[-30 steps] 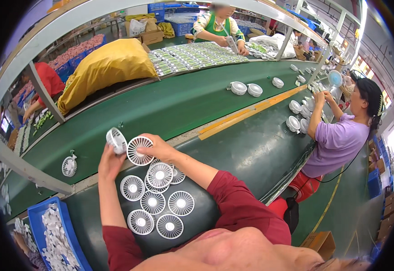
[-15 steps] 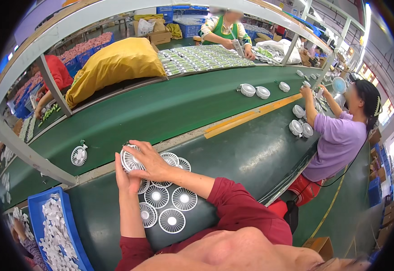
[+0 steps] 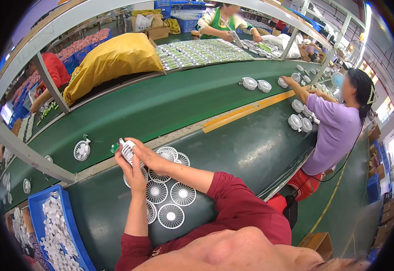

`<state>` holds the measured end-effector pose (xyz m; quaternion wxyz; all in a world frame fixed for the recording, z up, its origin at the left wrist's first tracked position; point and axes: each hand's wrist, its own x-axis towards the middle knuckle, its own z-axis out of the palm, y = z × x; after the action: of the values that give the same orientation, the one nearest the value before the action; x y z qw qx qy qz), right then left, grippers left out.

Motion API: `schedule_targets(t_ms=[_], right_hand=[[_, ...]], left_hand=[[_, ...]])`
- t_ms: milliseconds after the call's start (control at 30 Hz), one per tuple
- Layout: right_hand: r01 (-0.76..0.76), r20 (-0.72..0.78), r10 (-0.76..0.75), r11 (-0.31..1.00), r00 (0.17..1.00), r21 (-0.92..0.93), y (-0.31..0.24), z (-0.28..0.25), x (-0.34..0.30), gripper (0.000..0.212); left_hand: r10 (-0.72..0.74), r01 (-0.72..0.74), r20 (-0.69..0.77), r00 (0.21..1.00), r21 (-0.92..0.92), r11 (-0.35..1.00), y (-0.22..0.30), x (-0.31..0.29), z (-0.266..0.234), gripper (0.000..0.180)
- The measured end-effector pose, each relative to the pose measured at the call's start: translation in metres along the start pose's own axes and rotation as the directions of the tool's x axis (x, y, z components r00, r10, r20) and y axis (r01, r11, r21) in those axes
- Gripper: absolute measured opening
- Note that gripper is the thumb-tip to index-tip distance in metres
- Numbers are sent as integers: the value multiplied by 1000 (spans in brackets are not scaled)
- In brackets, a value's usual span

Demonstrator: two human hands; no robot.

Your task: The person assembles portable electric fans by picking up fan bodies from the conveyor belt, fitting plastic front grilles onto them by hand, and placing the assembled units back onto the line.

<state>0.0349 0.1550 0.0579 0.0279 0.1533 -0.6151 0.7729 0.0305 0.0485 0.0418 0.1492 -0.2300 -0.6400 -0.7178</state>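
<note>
Above the near edge of the belt, my two hands hold a white fan head point(image 3: 126, 152) with a small green circuit board point(image 3: 115, 147) sticking out at its far left end. My left hand point(image 3: 134, 177) is closed round its near side. From the right, my right hand point(image 3: 146, 156) grips its upper side, the fingers partly hiding the slotted cover. Under and beside my wrists lie several round white fan grilles point(image 3: 183, 193) on the dark table point(image 3: 233, 167), some overlapping.
Left stands a blue tray point(image 3: 69, 217) of white fan blades. Fan heads point(image 3: 82, 150) ride the green belt point(image 3: 183, 100). Beyond it are a metal frame post point(image 3: 55, 149) and a yellow sack point(image 3: 115, 58). At right, a co-worker in purple point(image 3: 337, 122) reaches onto the belt.
The fan head has turned in my hands from grille side up to tilted on edge, baring the green board. Belt fans have shifted slightly right. The purple-sleeved co-worker's hand has moved left to a fan.
</note>
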Motion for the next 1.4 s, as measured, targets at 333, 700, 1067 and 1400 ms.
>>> schedule_targets(t_ms=[333,700,1067,1400], right_hand=[[244,2,-244,968,970,-58,4,23,-7,70],[395,108,-424,682,899,-616,3,6,1,84],[-50,160,28,990,987,134,0,2,5,81],[264,170,-219,909,961,-324,8,7,-3,88]], left_hand=[[144,-136,-198,969,53,989,6,3,-2,34],[-126,79,-146,981,-292,953,11,10,-4,32],[469,-459,49,882,322,828,15,3,-4,35],[-128,60,-207,970,-305,950,17,17,-15,27]])
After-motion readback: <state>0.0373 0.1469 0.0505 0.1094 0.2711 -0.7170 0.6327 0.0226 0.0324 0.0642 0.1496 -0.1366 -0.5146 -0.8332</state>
